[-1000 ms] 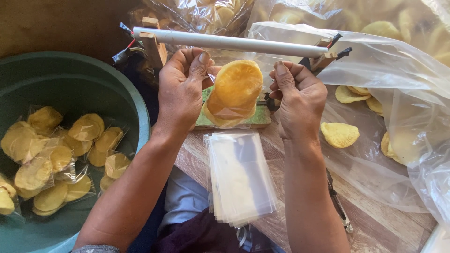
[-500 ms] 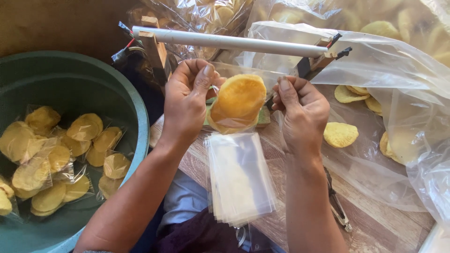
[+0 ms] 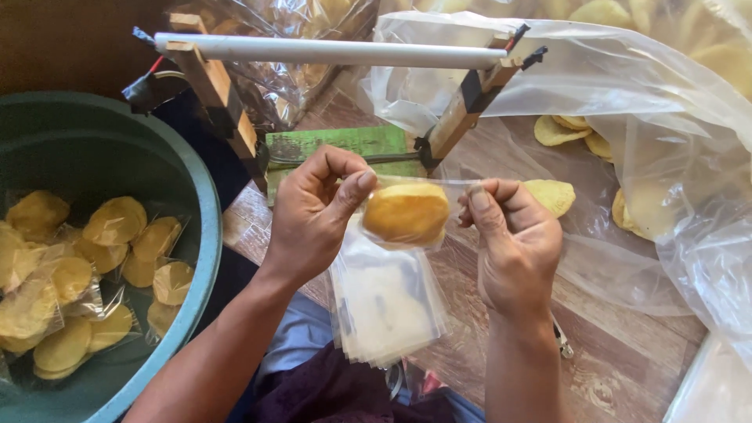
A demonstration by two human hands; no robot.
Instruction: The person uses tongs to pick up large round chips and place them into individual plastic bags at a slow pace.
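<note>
I am holding a small clear bag (image 3: 407,215) with yellow round crackers stacked inside it, and I am taking that bag as my landmark. Far to its left, the green basin (image 3: 200,235) is holding many filled bags of the same crackers. Just left of the bag, my left hand (image 3: 317,215) is pinching its edge, thumb pressing against the bent forefinger, a narrow grip closed on the plastic. The bag is hanging in the air between my hands, below the white bar (image 3: 329,51) of the wooden frame and above the stack of empty bags (image 3: 388,305) on my lap. Its long axis is running left to right. I am judging it light, the film slippery and the crackers brittle, so the corners are the place to hold. Just right, my right hand (image 3: 517,243) is pinching the other edge, likewise narrow. Farther right, loose crackers (image 3: 552,196) are lying under a big plastic sheet (image 3: 666,157) on the wooden surface (image 3: 619,352).
</note>
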